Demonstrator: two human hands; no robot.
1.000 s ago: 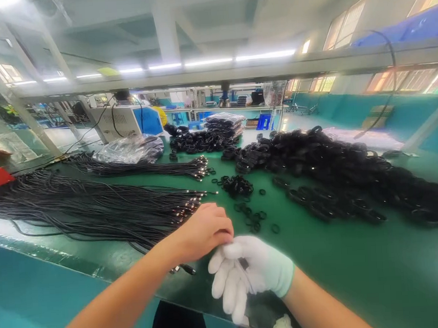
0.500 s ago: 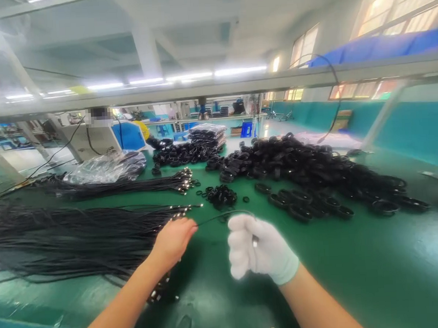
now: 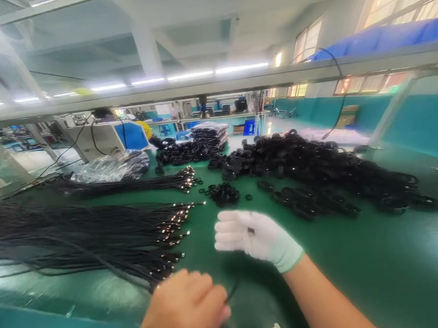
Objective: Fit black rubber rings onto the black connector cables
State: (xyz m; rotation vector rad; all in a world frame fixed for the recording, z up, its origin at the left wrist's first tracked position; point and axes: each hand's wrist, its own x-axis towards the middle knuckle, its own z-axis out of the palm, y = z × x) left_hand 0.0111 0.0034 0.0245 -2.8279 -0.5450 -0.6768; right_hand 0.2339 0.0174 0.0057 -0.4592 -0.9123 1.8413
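Bare and closed, my left hand is at the bottom centre, pinching a thin black cable. That cable rises toward the underside of my right hand, where it is lost to view. My right hand wears a white glove, palm turned up and fingers stretched out to the left. A small dark piece shows at its palm; how it is held is unclear. Left of my hands lies a wide bundle of black cables with shiny metal ends. Just beyond my right hand is a small pile of black rings.
Coiled black cables form a large heap at the back right. A second cable bundle, a clear plastic bag and stacked bagged coils sit farther back on the green table. A shelf rail crosses above.
My left hand has come down and nearer the camera, off the cable ends. My right hand has unfolded from a loose curl to straightened fingers and shifted slightly left.
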